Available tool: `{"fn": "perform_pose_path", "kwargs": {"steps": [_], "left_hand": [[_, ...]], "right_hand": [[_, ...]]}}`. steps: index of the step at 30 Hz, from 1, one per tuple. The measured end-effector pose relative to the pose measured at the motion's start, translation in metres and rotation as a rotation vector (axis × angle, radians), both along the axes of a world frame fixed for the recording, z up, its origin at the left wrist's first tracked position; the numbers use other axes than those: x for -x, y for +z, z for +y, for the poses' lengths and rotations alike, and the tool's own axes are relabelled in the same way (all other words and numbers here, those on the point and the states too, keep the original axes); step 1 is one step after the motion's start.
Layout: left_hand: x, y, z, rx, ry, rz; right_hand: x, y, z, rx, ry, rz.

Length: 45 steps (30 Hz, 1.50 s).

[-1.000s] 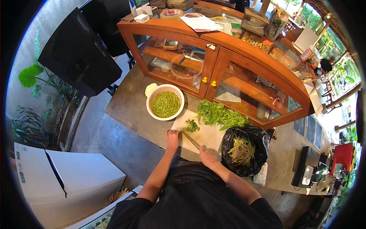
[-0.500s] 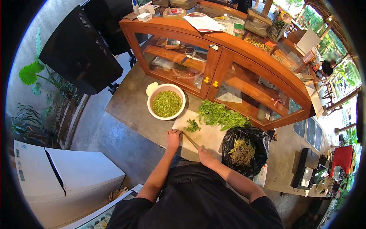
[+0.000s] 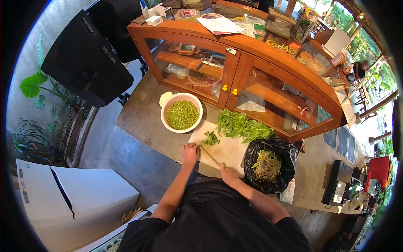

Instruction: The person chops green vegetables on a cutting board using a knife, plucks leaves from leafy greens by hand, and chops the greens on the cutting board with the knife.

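The knife (image 3: 211, 156) is gripped by its handle in the right hand (image 3: 228, 175), which is closed at the near edge of the board (image 3: 231, 148). The blade is laid aslant over the board, its tip pointed toward the left edge. At that left edge the left hand (image 3: 190, 154) is placed, its fingers curled just beside the tip; whether anything is pinched in them cannot be told.

Chopped greens (image 3: 210, 138) are heaped on the board, left of its middle and beyond the blade. Leaves (image 3: 243, 128) are spread along the board's far side. Just off the board's far left corner is set the bowl (image 3: 181, 130), in which green pieces (image 3: 182, 114) are held. Roots (image 3: 266, 165) are contained in a black bag (image 3: 287, 155), which is placed right beside the board's right side. Beyond the board, a cabinet (image 3: 232, 77) is stood on the table (image 3: 140, 107).
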State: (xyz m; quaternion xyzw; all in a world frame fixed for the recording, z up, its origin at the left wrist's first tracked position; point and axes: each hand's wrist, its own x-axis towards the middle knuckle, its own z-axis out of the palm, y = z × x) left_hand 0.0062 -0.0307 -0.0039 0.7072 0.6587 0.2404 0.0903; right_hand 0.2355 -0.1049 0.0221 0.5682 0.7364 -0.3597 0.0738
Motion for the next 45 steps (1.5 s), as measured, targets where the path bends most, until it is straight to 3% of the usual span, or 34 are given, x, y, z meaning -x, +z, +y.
{"fn": "perform_pose_path", "kwargs": {"steps": [26,45], "left_hand": [[-0.004,-0.002,0.005,0.009,0.015,0.005],[0.0,-0.004,0.004,0.051,-0.006,-0.009]], "right_hand": [[-0.003,0.007,0.012,-0.112,0.013,-0.096],[0.01,0.068,0.016,-0.01,0.093,-0.063]]}}
